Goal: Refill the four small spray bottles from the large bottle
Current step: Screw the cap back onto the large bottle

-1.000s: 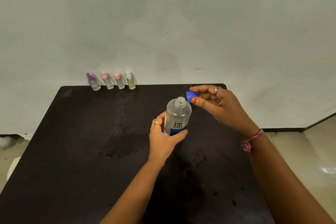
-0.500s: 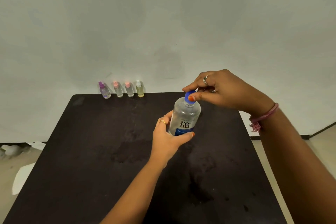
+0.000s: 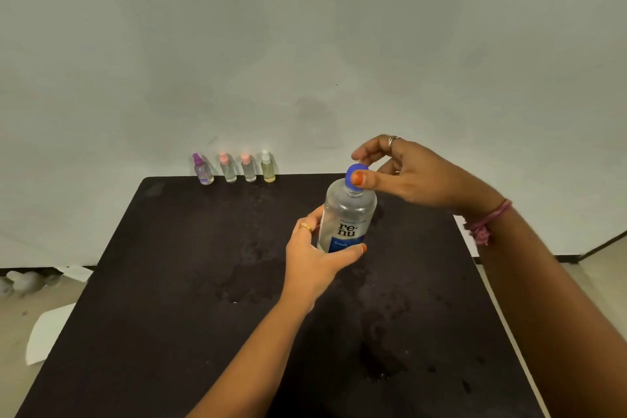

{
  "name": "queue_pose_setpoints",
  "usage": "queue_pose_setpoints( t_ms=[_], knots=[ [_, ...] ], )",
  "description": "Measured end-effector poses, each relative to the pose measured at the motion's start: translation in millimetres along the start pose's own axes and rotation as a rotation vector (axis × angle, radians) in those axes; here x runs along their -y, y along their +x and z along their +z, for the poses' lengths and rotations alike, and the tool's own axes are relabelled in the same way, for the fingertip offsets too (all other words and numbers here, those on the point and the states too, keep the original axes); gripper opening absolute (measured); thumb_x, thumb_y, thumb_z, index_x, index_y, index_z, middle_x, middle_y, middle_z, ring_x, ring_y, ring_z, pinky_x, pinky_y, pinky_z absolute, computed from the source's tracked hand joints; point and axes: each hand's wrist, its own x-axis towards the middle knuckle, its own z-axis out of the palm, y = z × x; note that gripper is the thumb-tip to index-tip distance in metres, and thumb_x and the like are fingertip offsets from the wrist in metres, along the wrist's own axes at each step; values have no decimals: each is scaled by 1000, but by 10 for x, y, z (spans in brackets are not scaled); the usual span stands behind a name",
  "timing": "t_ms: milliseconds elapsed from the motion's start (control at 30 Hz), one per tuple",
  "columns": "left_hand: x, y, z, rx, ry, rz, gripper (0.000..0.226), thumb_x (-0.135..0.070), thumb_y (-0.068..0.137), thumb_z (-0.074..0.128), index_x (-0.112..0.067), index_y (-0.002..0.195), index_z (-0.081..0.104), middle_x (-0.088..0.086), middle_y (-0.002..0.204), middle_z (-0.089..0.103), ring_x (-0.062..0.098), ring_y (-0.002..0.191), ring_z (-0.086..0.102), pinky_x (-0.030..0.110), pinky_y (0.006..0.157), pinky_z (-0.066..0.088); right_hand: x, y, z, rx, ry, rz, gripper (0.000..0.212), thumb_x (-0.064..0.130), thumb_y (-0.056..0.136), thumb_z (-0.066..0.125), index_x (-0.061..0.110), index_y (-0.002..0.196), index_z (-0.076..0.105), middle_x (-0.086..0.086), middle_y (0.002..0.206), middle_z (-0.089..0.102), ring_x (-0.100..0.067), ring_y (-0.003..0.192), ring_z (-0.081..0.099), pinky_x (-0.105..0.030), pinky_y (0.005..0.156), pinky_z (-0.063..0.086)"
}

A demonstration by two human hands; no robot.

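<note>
Both hands on the job: our left hand (image 3: 314,256) wraps the clear plastic large bottle with the blue label (image 3: 346,218), upright mid-table; our right hand (image 3: 412,173) pinches its blue screw cap (image 3: 354,175). Rigid, smooth, probably slick and fairly heavy; best held at the waist. Black table (image 3: 169,282) looks wet. Four small capped spray bottles (image 3: 234,168) stand well apart at the far edge, nothing between.

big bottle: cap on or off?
On. The blue cap sits on the large bottle's neck, right hand pinching it; how tightly it is screwed, cannot tell.
</note>
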Motion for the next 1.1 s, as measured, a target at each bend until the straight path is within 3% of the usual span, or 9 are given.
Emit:
queue_pose_setpoints(
  t_ms=[100,200,367,567,667,767,867,967,1100],
  knots=[
    [-32,-16,7,17,8,7,69,-22,67,85,-42,116,40,-15,123,52,5,104,54,6,64,44,-2,-92,-162,171,-29,-106,58,46,77,62,43,132,42,18,127,53,-8,97,64,-18,82,53],
    [-44,-33,20,21,10,12,69,-23,66,86,-43,115,41,-16,121,52,4,104,55,6,62,45,-21,-122,-90,147,-45,-203,37,26,89,61,42,122,53,21,123,58,-5,111,57,-21,90,51],
    [-83,-50,22,-25,19,26,70,-21,66,86,-42,114,40,-16,119,51,4,101,53,5,62,43,-17,-166,132,-184,10,-149,26,28,79,74,29,104,67,14,100,67,-5,94,64,-24,86,55],
    [-70,-84,12,-50,20,43,71,-24,64,87,-42,116,41,-12,123,53,7,107,55,9,71,44,106,-219,489,-531,31,-33,39,50,69,74,21,90,59,10,79,62,-7,74,62,-15,68,52],
    [-72,-105,-4,-32,30,40,70,-25,66,86,-42,116,40,-15,122,51,3,105,53,5,64,41,134,-216,362,-343,9,36,57,60,59,69,23,100,54,11,92,61,-7,80,61,-16,70,52],
    [-71,-111,-34,-21,18,30,69,-23,68,85,-41,116,39,-17,123,49,4,106,52,4,67,42,98,-245,119,12,56,20,82,53,62,69,35,135,37,14,130,50,-9,99,62,-24,81,55],
    [-73,-114,-59,-12,5,31,69,-23,68,85,-42,116,40,-15,124,51,5,109,53,7,70,44,51,-256,80,121,44,-156,61,38,82,63,45,136,35,24,135,45,0,115,55,-17,89,50],
    [-78,-123,-66,-16,10,40,69,-23,67,85,-42,116,40,-14,124,51,5,106,54,4,68,43,26,-210,170,-18,77,-201,39,20,88,64,36,122,54,20,119,59,1,110,57,-15,89,49],
    [-92,-109,-86,-58,-13,70,70,-23,65,86,-42,117,43,-12,124,54,7,109,56,8,71,45,73,-202,398,-367,263,-106,29,26,73,79,30,97,64,14,94,69,-4,90,65,-22,83,55]
  ],
)
